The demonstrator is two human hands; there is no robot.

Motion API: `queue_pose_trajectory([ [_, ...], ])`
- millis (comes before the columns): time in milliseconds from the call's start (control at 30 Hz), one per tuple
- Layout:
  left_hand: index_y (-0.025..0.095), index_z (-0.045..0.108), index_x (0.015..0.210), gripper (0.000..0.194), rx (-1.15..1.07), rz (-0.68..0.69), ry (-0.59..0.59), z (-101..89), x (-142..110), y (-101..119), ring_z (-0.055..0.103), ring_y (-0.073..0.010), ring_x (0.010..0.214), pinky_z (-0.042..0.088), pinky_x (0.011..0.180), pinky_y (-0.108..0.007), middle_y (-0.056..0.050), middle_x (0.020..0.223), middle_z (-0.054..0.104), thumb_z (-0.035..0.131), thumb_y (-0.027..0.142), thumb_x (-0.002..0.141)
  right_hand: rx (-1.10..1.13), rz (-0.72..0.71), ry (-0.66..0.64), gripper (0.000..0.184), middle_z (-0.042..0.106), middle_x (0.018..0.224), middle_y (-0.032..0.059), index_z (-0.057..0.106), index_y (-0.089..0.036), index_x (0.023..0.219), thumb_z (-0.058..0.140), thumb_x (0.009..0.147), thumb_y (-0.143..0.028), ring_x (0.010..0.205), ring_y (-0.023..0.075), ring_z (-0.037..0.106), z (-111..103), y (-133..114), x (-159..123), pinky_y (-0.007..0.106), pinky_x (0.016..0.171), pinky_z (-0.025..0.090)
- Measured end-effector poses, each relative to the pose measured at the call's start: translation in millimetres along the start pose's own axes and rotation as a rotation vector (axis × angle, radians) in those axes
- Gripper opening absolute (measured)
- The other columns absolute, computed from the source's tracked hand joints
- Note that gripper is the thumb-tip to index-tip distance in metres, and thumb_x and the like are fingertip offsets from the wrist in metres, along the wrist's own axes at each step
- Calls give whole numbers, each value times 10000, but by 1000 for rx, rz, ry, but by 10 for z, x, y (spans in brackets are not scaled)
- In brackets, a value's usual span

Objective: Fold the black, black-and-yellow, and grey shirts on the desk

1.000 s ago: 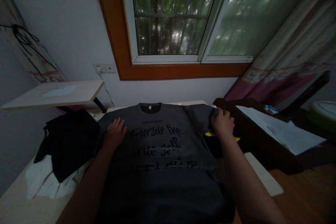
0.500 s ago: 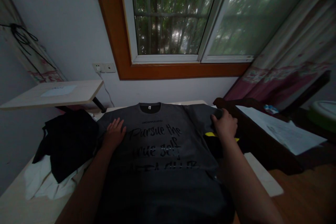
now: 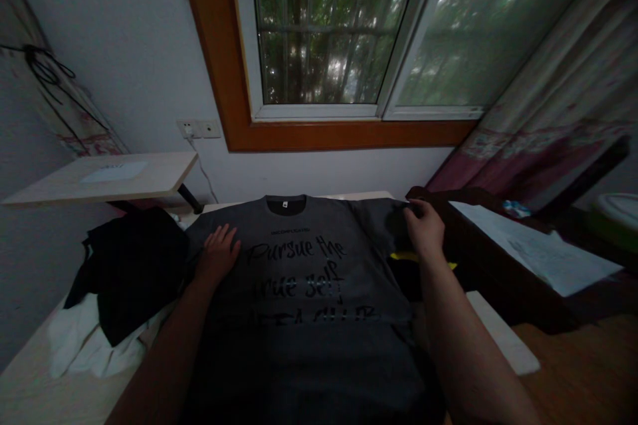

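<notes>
A dark grey T-shirt (image 3: pixel 309 265) with black lettering is spread out in front of me, its collar toward the window. My left hand (image 3: pixel 220 251) lies flat on the shirt near the left sleeve, fingers spread. At the outer end of the other sleeve, my right hand (image 3: pixel 426 226) pinches the sleeve's edge between thumb and fingers. Below that sleeve, a black cloth with a yellow strip (image 3: pixel 405 256) shows partly. The lower part of the shirt falls into shadow near my body.
Left of the shirt, a black garment (image 3: pixel 132 265) is heaped over a white cloth (image 3: pixel 82 342) on the pale table (image 3: pixel 30 388). A raised wooden shelf (image 3: pixel 149 176) stands behind them. On the right are a dark wooden frame (image 3: pixel 523 299) and a white sheet (image 3: pixel 528 246).
My right hand has shifted slightly along the sleeve's end, its fingers moving toward the sleeve's upper corner. My left hand stays in place on the shirt.
</notes>
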State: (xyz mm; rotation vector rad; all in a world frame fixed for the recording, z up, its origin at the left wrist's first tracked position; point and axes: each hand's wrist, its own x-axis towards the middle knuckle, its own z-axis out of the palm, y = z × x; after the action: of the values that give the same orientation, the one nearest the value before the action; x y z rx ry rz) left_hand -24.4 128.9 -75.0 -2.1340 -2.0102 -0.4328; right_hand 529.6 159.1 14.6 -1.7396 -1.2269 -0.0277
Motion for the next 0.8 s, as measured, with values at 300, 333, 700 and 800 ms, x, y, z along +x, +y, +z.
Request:
queue_pose_trajectory([
  [300,139,561,1436,532,3,4,-13,8,4,-7,420,-330,1465,332,1199,-494,-153,1561,484,403,402,1002,-357,-630,-126,347,688,1120,134,679,-214,1257,479,977,-254,1232,350,514,-20,-1151,-379,482,1011,406],
  [333,140,559,1438,534,3,6,-14,9,5,-10,418,-330,1466,330,1200,-493,-151,1560,485,401,404,1002,-386,-668,-204,367,683,1135,141,656,-206,1294,467,981,-238,1156,330,562,-3,-1267,-464,451,971,428],
  [700,157,578,1416,517,-34,11,12,-11,9,-11,428,-323,1461,355,1184,-518,-148,1543,507,412,400,992,-264,-777,-856,508,693,1206,95,557,-311,1423,638,926,-380,965,259,679,-84,-1427,-1094,376,840,513],
  [800,178,589,1406,501,-44,1,21,-48,2,16,440,-318,1453,359,1181,-520,-139,1529,527,422,389,983,-254,-755,-833,525,664,1231,116,603,-278,1373,708,862,-332,1095,301,629,-145,-1183,-1015,432,945,500],
])
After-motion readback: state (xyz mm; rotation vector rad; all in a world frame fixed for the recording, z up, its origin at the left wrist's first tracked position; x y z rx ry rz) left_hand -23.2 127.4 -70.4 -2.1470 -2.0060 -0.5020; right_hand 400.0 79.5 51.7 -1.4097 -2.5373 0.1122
